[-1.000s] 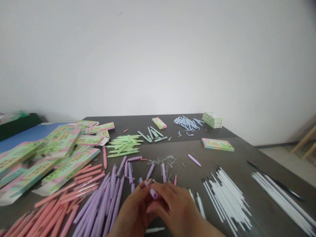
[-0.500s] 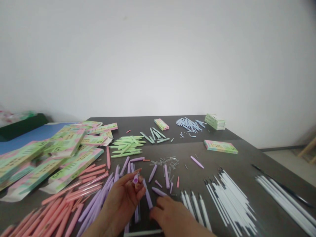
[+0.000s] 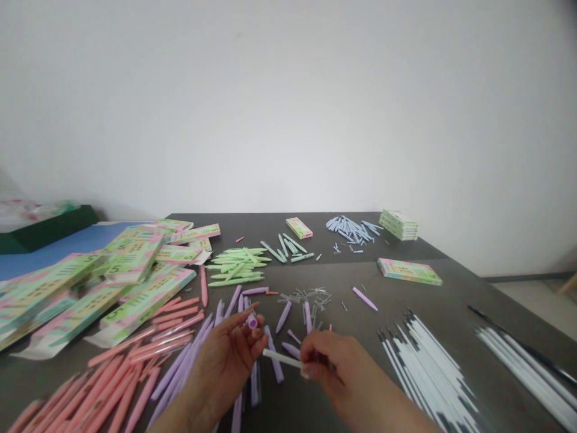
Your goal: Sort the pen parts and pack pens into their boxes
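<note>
Between the fingertips of my left hand [image 3: 225, 355] is a purple pen barrel [image 3: 252, 322], its hollow end turned towards me. My right hand [image 3: 336, 367] pinches a thin white pen refill [image 3: 282, 358], which points left towards the left hand, just below and apart from the barrel's mouth. Loose purple pen parts [image 3: 273, 355] lie on the dark table beneath and between the hands. Beyond them are small clear plastic pieces [image 3: 315, 294] and one separate purple part [image 3: 365, 298].
Coral pen parts [image 3: 99, 391] and printed boxes [image 3: 148, 300] crowd the left. Green pens [image 3: 237, 264] and blue parts [image 3: 351, 228] lie farther back. White refills [image 3: 428, 367] are spread at right, near a flat box [image 3: 409, 271] and a box stack [image 3: 399, 224].
My right hand has lifted the white refill from the table's near side and brought it up beside the left hand. The left hand still holds the purple barrel. The view has shifted slightly.
</note>
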The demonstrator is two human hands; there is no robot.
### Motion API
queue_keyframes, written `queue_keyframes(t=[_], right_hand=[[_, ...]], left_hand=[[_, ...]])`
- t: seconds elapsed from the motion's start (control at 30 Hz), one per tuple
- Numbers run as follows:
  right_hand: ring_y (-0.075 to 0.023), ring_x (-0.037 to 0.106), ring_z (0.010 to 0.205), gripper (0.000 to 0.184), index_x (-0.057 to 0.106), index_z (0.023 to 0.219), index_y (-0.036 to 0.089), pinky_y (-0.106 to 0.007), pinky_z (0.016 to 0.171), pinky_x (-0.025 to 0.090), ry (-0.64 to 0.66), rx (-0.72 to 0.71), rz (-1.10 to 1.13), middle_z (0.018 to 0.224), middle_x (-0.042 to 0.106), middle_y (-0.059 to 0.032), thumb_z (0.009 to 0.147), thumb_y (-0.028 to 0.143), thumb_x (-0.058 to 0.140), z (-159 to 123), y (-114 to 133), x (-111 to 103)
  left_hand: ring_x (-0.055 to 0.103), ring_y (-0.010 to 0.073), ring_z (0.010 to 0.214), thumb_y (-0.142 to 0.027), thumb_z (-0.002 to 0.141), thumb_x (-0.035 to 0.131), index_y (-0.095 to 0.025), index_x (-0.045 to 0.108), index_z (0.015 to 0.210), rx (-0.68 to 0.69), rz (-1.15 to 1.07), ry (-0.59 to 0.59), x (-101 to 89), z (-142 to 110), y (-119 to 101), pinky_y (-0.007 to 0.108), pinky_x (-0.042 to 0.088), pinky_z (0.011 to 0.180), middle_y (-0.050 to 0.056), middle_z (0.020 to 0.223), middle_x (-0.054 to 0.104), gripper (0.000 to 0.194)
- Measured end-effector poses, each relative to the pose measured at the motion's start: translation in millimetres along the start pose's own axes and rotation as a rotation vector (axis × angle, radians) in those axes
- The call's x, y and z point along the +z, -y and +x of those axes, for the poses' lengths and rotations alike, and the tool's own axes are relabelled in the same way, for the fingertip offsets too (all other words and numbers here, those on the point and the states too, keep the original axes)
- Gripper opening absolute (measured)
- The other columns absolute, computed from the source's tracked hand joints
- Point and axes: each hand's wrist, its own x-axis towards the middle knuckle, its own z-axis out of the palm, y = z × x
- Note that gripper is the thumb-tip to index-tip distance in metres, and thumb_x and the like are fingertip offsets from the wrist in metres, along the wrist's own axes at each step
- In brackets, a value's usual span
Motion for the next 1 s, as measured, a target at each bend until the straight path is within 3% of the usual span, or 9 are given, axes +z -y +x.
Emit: queue_keyframes(t=[0.17, 0.4, 0.77, 1.0], right_hand=[[-0.0067, 0.044, 0.050, 0.009, 0.056, 0.074, 0.019, -0.016, 0.046, 0.027, -0.019, -0.007, 0.149, 0.058, 0.053, 0.0054, 0.078, 0.015, 0.049, 0.7, 2.1, 2.7], [-0.0056, 0.038, 0.044, 0.013, 0.059, 0.073, 0.017, -0.016, 0.042, 0.023, -0.052, 0.024, 0.165, 0.050, 0.049, 0.0056, 0.080, 0.021, 0.048, 1.2, 4.2, 7.4], [-0.0065, 0.043, 0.044, 0.014, 0.062, 0.072, 0.018, -0.016, 0.041, 0.024, -0.045, 0.080, 0.118, 0.051, 0.056, 0.0032, 0.078, 0.022, 0.049, 0.0, 7.1, 7.1], [-0.0091, 0.055, 0.045, 0.014, 0.065, 0.075, 0.020, -0.014, 0.039, 0.031, 0.044, 0.123, 0.038, 0.057, 0.065, 0.0008, 0.070, 0.016, 0.052, -3.4, 1.1, 14.7]], left_hand=[[0.062, 0.0120, 0.048, -0.005, 0.078, 0.050, -0.011, 0.057, 0.088, 0.036, 0.050, -0.023, 1.6, -0.7, 6.2, 0.024, 0.055, 0.048, 0.004, 0.058, 0.065, 0.014], [0.062, 0.0116, 0.049, -0.008, 0.079, 0.051, -0.013, 0.057, 0.093, 0.076, 0.079, -0.044, 2.8, -2.6, 16.9, 0.024, 0.054, 0.049, 0.004, 0.061, 0.065, 0.016], [0.064, 0.0138, 0.055, -0.007, 0.079, 0.050, -0.014, 0.057, 0.091, 0.112, 0.100, -0.083, 3.7, -3.1, 16.8, 0.024, 0.055, 0.050, 0.004, 0.064, 0.065, 0.015], [0.064, 0.0139, 0.052, -0.002, 0.079, 0.047, -0.013, 0.057, 0.081, 0.174, 0.138, -0.131, -2.3, 6.5, 6.5, 0.023, 0.054, 0.046, 0.004, 0.064, 0.066, 0.015]])
